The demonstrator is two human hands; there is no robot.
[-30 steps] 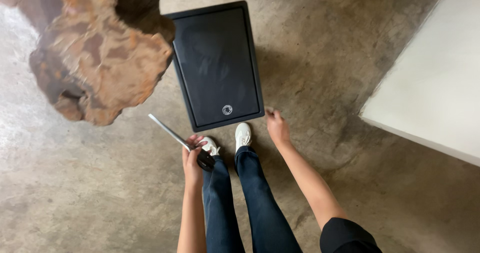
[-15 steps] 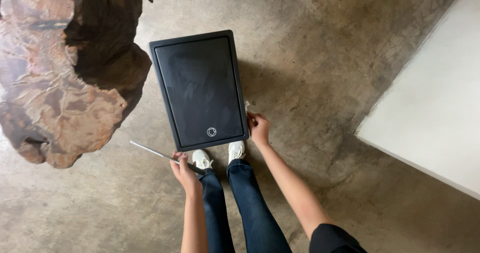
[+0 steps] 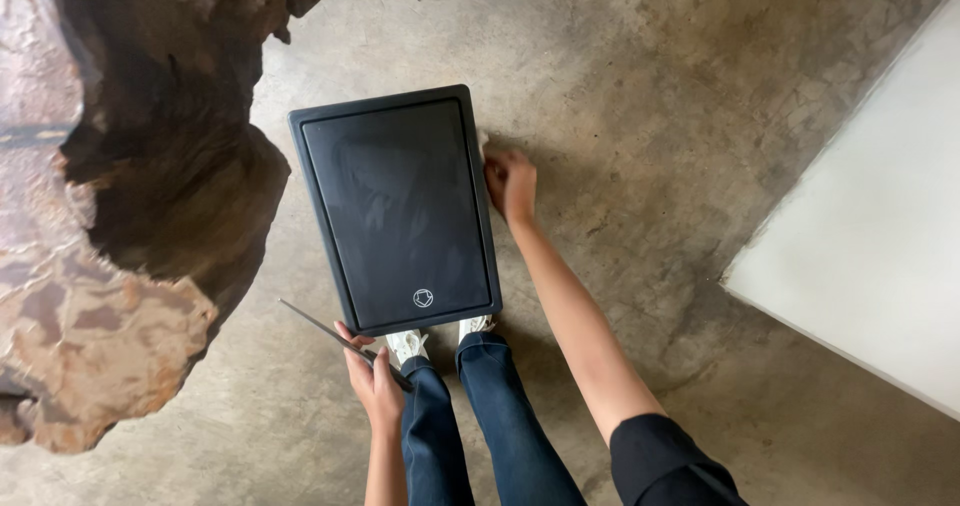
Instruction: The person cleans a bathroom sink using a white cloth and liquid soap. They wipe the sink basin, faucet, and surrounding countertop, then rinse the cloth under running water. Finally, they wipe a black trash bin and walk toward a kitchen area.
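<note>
The black rectangular panel [image 3: 400, 211] lies flat on the concrete floor [image 3: 640, 76], directly ahead of the person's 2 white shoes [image 3: 405, 344]. The right hand [image 3: 512, 182] is curled closed at the panel's right edge, near its upper corner, and seems to pinch a small pale scrap, though blur hides exactly what it is. The left hand [image 3: 376, 384] sits below the panel's lower left corner, fingers wrapped shut around a thin dark blade-like tool [image 3: 335, 338] that points up and left.

Judging from this, the main risk is the tool's long narrow tip: a careless swing could gouge the panel's smooth face, which already shows faint smears. Gripping only 1 edge could also let the panel tip or slide on the floor.

The panel looks like matte plastic or metal, with a raised rim, rounded corners and a small round mark near its bottom edge. The floor is mottled grey concrete, rough and stained. Left of the panel stands a big gnarled wood mass [image 3: 110, 266], reddish-brown and pitted. Well to the panel's right is a flat white slab [image 3: 870, 256].
</note>
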